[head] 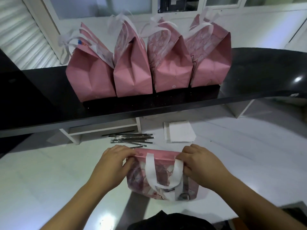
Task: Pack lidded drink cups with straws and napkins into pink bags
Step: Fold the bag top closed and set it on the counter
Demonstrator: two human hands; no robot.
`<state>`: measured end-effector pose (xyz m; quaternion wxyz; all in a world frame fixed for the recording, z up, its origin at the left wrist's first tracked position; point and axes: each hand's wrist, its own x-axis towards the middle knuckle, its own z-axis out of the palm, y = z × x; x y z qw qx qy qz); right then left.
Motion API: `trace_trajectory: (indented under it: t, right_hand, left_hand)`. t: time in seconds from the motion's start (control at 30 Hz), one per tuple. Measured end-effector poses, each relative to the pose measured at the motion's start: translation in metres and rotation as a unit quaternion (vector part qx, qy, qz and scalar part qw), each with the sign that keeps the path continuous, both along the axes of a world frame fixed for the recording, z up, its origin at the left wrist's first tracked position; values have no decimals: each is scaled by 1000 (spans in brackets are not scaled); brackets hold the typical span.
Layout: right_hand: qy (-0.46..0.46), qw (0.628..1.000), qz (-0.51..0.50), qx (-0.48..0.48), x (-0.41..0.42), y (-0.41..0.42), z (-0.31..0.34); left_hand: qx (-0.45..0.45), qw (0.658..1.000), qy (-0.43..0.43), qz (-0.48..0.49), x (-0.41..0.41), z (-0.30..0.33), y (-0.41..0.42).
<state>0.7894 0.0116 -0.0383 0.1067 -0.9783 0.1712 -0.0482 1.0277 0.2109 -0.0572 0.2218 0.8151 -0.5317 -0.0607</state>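
While both hands worked its top edge, the pink bag lay at lower centre of the frame on the white table, probably being spread open for loading. Left hand pinched the rim's left corner, fingers curled tight; right hand pinched the right corner beside the white handle. Straws and napkins lay just beyond, within reach. Four bags stood in a row on the dark shelf, upper centre, apparently packed. No cup visible.
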Motion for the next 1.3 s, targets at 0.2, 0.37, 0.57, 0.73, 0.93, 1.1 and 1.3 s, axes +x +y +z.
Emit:
trace_trajectory:
  t: [0.2, 0.37, 0.57, 0.73, 0.93, 1.1, 1.3]
  right_hand:
    - [6, 994, -96, 53, -25, 11, 20]
    - [-30, 968, -242, 65, -58, 3, 64]
    - [-116, 918, -378, 26, -93, -17, 125]
    - [-182, 873, -451, -19, -114, -55, 174]
    - [-191, 848, -487, -84, -134, -137, 223]
    - [-214, 854, -464, -100, -135, -227, 245]
    - [-220, 872, -435, -51, -102, -337, 240]
  left_hand:
    - [-60, 997, 26, -28, -1, 7, -28]
    - [-143, 985, 79, -59, -34, 24, -66]
    - [-136, 959, 164, -186, -94, 48, -114]
    - [-129, 934, 199, -266, -142, 66, -158]
    - [-125, 934, 191, -274, -182, 94, -242]
    - [-131, 939, 230, -221, -212, 117, -321]
    - [-105, 960, 224, -134, -212, 138, -405]
